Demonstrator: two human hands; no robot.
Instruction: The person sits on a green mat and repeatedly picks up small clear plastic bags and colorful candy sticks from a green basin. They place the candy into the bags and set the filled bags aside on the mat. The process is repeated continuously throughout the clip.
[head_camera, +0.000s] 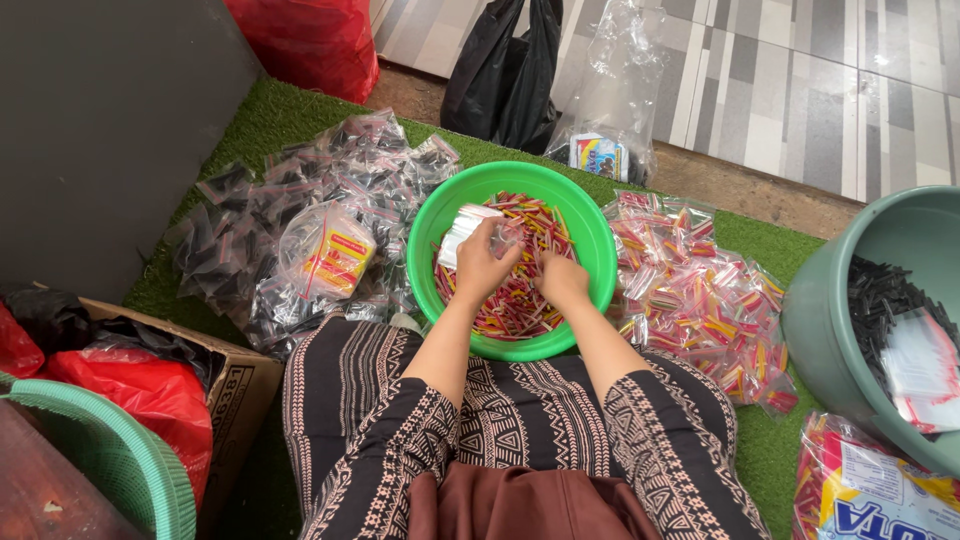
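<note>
far left: one cardboard box (235, 385) with red plastic inside, one green basket (130, 460) at the bottom corner
left pile: small clear bags of black pieces (250, 240) on the green mat (270, 115), too many to count; one roll of yellow-red packets (328, 255) on top
green bowl (425, 235): one, round, in front of the knees, part-filled with thin red-yellow sticks (520, 300); their long axes run every way, no common direction
left hand (480, 265): in the bowl, fingers curled around one small clear bag (465, 228)
right hand (562, 280): in the bowl, fingers down among the sticks, grip hidden, cannot tell
right pile: filled bags of coloured sticks (700, 300), uncounted
far right: one grey-green tub (830, 330) with black pieces
</note>
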